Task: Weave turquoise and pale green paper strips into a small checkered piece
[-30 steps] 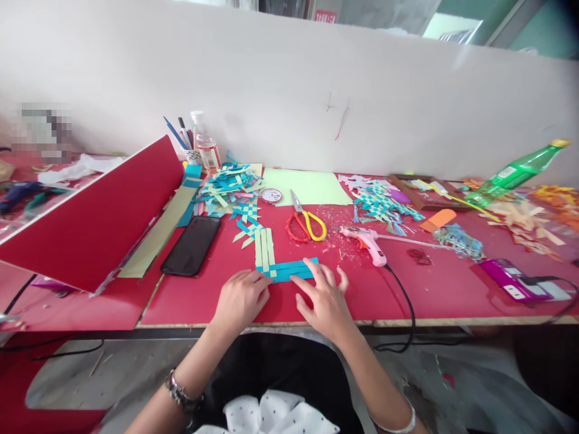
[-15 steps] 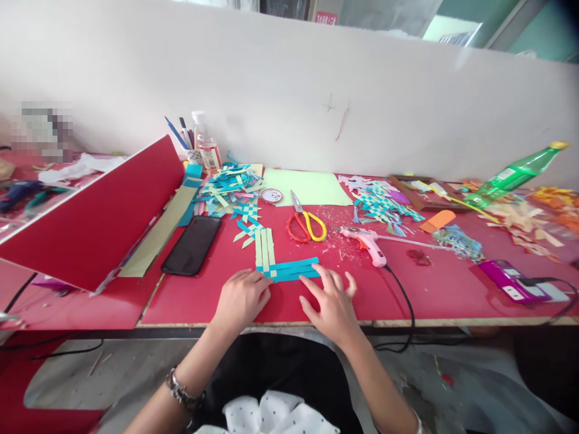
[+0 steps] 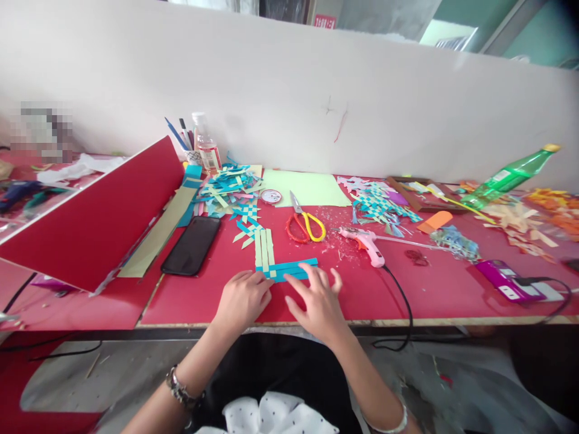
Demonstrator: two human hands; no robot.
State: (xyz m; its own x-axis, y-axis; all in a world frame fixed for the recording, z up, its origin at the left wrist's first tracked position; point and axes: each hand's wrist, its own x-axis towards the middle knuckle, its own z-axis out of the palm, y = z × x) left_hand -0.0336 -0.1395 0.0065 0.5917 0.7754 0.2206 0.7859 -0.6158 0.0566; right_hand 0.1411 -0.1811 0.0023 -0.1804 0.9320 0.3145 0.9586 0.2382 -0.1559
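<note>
Pale yellow paper strips point(image 3: 264, 248) stand away from me, and blue paper strips point(image 3: 296, 265) run to the right; they cross in a small woven checked corner point(image 3: 270, 273) on the red table. My left hand point(image 3: 243, 296) is closed at that corner, its curled fingers pressing the paper edge down; the fingertips are partly hidden. Over the blue strips, my right hand point(image 3: 319, 298) spreads its fingers, the index tip at the lower strip. Just beyond the strips lie scissors point(image 3: 305, 224) with one red and one yellow handle. A pink glue gun point(image 3: 367, 242) rests to the right.
A black phone point(image 3: 191, 246) and a leaning red board point(image 3: 113, 205) are on the left. Piled paper weaves point(image 3: 230, 187) lie behind, beside a round tin point(image 3: 271, 196) and a green sheet point(image 3: 312, 188). To the right are a green bottle point(image 3: 511, 175) and a purple power strip point(image 3: 511, 282).
My right hand has slid left along the blue strips, closer to the woven corner. My left hand stays in place on the paper.
</note>
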